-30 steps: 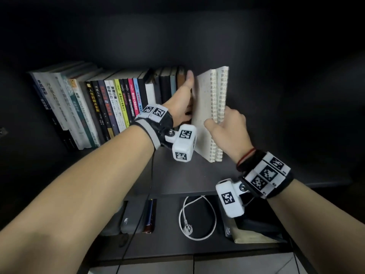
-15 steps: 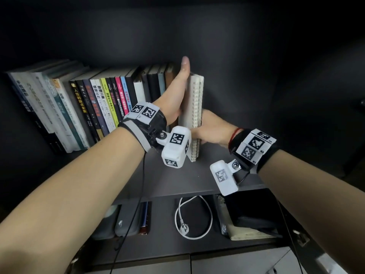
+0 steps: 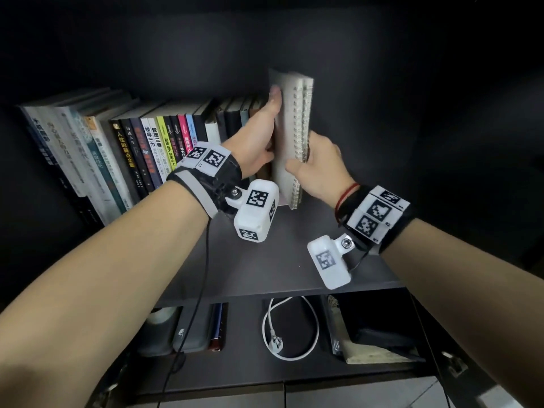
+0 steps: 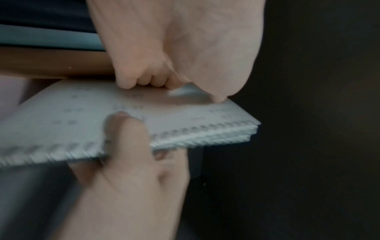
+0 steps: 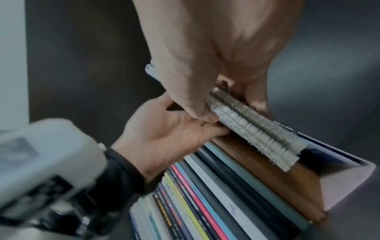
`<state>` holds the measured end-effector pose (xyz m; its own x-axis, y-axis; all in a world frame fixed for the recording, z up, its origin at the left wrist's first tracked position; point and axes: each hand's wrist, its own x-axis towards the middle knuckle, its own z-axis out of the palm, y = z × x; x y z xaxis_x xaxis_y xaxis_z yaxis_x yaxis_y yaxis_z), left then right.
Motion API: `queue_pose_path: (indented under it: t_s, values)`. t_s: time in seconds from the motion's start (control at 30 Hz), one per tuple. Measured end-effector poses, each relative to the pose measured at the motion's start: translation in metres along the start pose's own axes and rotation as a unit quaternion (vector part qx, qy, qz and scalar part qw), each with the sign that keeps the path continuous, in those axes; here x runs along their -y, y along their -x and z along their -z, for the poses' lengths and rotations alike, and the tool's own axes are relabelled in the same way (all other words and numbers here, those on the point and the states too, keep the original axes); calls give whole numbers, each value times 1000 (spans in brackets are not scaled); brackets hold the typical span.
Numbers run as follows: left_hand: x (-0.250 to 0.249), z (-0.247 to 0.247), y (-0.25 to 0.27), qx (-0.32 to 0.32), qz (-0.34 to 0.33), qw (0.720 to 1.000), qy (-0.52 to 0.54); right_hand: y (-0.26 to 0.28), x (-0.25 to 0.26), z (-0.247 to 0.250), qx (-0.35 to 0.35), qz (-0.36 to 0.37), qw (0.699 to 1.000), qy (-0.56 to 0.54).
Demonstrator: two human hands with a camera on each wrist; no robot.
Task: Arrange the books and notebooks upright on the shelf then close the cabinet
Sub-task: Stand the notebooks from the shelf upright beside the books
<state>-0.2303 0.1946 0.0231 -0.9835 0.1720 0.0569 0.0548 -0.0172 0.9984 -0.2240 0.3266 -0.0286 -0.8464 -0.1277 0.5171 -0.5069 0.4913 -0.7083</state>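
Note:
Two pale spiral notebooks (image 3: 294,136) stand upright together on the dark shelf (image 3: 279,260), just right of a row of upright books (image 3: 132,148). My right hand (image 3: 321,166) grips their spiral edge, thumb on the left cover and fingers round the far side. My left hand (image 3: 259,142) lies flat against the left cover, between the notebooks and the brown book (image 5: 267,170) that ends the row. In the left wrist view the notebooks (image 4: 185,113) sit between the left hand (image 4: 185,48) and right hand (image 4: 127,170). The right wrist view shows the spirals (image 5: 257,134) under the right hand (image 5: 205,56), with the left hand (image 5: 164,138) below.
Right of the notebooks the shelf surface (image 3: 353,231) is bare up to the dark side wall. The lower shelf holds a coiled white cable (image 3: 290,331), dark cases (image 3: 176,328) and a black object on a beige book (image 3: 376,343).
The notebooks swung from leaning to upright, closer to the row. My right hand went from their cover to gripping the spiral edge. My left hand stayed against their left cover.

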Motion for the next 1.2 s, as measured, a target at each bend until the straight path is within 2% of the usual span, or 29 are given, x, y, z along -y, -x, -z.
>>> queue_pose_path:
  t_s: [0.1, 0.2, 0.27, 0.37, 0.43, 0.5, 0.57, 0.67, 0.77, 0.83, 0.97, 1.2]
  values:
    - [-6, 4, 5, 22, 14, 999, -27, -8, -15, -19, 17, -18, 999, 25]
    - [2, 8, 1, -7, -2, 988, -154, -13, -32, -38, 52, -39, 997, 35]
    - [11, 17, -9, -76, -43, 958, -275, -16, -38, -44, 82, -49, 995, 42]
    - [22, 29, -21, -147, -86, 904, -391, -27, -40, -46, 179, -89, 978, 49]
    - [23, 35, -22, -182, -96, 875, -438, -34, -39, -38, 260, -131, 955, 48]
    - [24, 43, -24, -226, -78, 845, -478, -41, -35, -25, 328, -172, 927, 62]
    - [23, 49, -27, -255, -44, 809, -528, -48, -34, -11, 304, -219, 924, 75]
    - [24, 49, -34, -265, -30, 773, -576, -57, -31, 2, 194, -230, 946, 123]
    - [26, 44, -35, -234, -41, 791, -564, -60, -33, -1, 146, -198, 947, 209]
    - [28, 41, -33, -220, -42, 794, -565, -60, -37, -9, 142, -194, 944, 226]
    - [29, 33, -31, -253, -33, 774, -580, -60, -37, -30, 173, -159, 947, 218]
    - [28, 32, -28, -267, -44, 760, -591, -56, -34, -32, 138, -139, 960, 202]
